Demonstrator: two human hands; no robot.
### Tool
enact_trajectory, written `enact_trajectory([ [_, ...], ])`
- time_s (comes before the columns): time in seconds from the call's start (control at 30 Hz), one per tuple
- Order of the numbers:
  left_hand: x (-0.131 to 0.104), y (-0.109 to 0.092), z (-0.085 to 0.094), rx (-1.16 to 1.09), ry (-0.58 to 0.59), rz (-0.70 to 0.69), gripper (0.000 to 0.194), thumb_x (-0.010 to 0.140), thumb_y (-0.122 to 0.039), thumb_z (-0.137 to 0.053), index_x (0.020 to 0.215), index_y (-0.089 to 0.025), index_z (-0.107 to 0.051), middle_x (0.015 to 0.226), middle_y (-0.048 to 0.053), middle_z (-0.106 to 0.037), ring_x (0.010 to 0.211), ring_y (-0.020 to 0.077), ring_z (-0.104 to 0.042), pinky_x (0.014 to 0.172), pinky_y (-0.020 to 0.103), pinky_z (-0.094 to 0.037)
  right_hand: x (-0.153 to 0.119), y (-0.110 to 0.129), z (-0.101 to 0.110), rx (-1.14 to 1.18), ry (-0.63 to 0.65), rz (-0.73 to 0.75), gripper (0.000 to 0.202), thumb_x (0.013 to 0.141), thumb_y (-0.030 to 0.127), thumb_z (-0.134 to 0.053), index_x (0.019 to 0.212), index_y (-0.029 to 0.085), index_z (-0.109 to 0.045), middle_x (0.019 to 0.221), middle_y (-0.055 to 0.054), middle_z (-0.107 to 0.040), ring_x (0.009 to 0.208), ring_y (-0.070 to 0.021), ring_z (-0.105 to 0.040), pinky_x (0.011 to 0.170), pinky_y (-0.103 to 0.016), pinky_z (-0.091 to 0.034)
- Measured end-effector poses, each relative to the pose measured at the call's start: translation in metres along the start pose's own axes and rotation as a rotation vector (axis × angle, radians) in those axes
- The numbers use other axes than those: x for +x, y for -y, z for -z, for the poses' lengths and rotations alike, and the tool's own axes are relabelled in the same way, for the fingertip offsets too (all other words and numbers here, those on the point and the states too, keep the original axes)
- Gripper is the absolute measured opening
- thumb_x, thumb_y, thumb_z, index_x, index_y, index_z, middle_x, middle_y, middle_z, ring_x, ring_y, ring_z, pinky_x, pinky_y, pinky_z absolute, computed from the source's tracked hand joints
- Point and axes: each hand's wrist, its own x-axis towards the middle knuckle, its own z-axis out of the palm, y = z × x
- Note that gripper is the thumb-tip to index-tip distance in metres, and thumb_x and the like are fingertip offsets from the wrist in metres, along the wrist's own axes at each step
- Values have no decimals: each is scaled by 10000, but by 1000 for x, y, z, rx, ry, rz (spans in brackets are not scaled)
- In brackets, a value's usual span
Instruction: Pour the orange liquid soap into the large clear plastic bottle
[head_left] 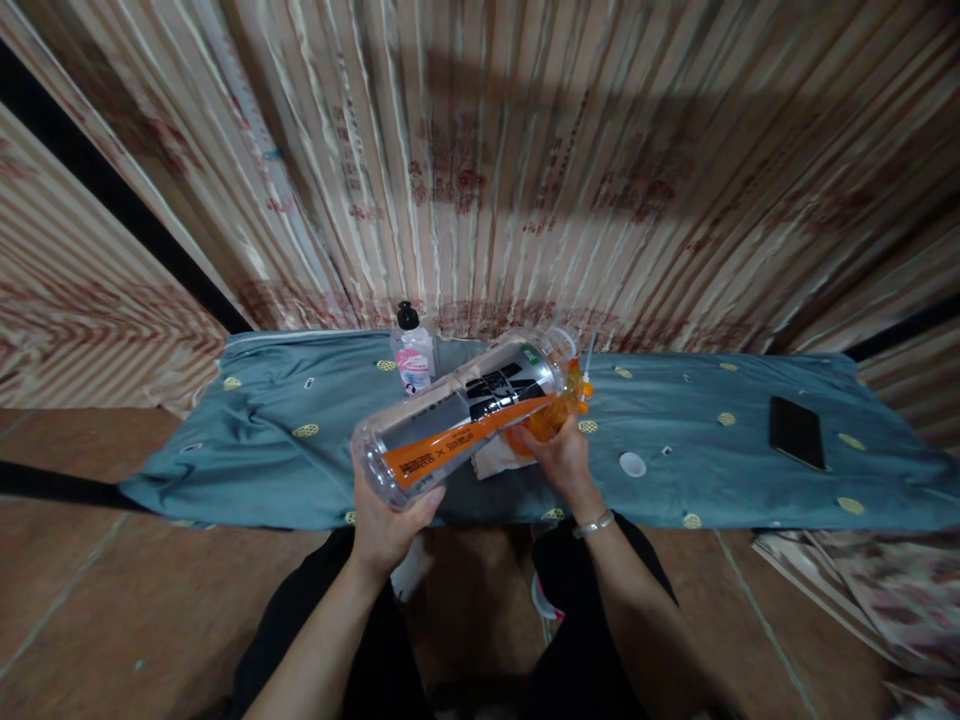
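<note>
A large clear plastic bottle (457, 405) with an orange and black label is tilted over the front middle of the table, its base low on the person's left and its other end higher, toward the right. The left hand (386, 525) is curled under and around the base, fingers closed on the plastic. The right hand (564, 462) is wrapped round an orange translucent container (551, 418) at the bottle's far end; whether the two vessels touch there, I can't tell. A silver bracelet (594, 525) circles that wrist.

Part of a whitish sheet (501, 458) shows beneath them. Behind the large bottle stands a small clear bottle (412, 362) with a black cap and pink label. Just beyond the right hand is a thin stick-like item with orange parts (587, 385), too small to make out. Farther right lie a round white cap (632, 464) and, well apart, a black smartphone (796, 433). A teal cloth with yellow motifs (720, 490) covers the table, and a striped, flower-printed curtain (495, 150) hangs behind.
</note>
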Motion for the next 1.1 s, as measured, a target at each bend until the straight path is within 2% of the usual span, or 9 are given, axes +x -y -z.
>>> enact_trajectory([
  [0.17,0,-1,0,-26,-5,38,1025,567,-750,-1107,1346,-196,-736,1292,214,-887,1241,482,-869,1214,675,-664,-1,-1,0,27,2,35,825,757,668,-959,1359,201,-640,1203,-244,-906,1143,-467,-894,948,-560,-726],
  [0.33,0,-5,0,-51,-4,28,955,584,-691,-1108,1316,-197,-743,1296,218,-882,1241,497,-872,1195,680,-674,-2,1,0,33,-4,7,877,731,659,-966,1387,183,-632,1229,-243,-901,1191,-474,-891,998,-567,-723],
  [0.5,-1,-5,1,-51,-15,8,987,587,-697,-1110,1352,-203,-728,1255,201,-892,1177,478,-887,1115,638,-719,-2,-2,0,52,5,23,860,732,745,-932,1341,215,-634,1207,-225,-898,1175,-481,-888,966,-571,-729],
  [0.6,-1,-5,2,-47,-15,11,956,583,-701,-1116,1308,-218,-726,1234,186,-902,1148,458,-897,1079,609,-737,-1,-5,-1,34,1,25,877,728,777,-923,1341,223,-627,1204,-220,-890,1163,-478,-884,954,-574,-724],
  [0.77,0,-2,4,-23,-15,30,972,566,-739,-1109,1290,-213,-729,1305,200,-889,1242,465,-879,1183,616,-694,-1,-9,-2,19,-3,47,895,747,785,-910,1360,194,-635,1191,-231,-890,1138,-469,-882,939,-579,-715],
  [0.97,1,1,5,-10,-16,40,1031,553,-762,-1103,1327,-195,-726,1333,231,-878,1284,502,-865,1251,671,-648,-2,-9,-3,36,-20,79,858,785,805,-901,1361,223,-645,1174,-196,-908,1124,-444,-897,928,-536,-724],
  [1.1,-1,1,6,-25,-29,56,1064,542,-757,-1105,1348,-182,-714,1326,248,-875,1294,525,-861,1230,682,-661,-3,-5,-2,40,-15,65,845,775,792,-908,1341,224,-643,1181,-205,-912,1138,-457,-899,951,-553,-729],
])
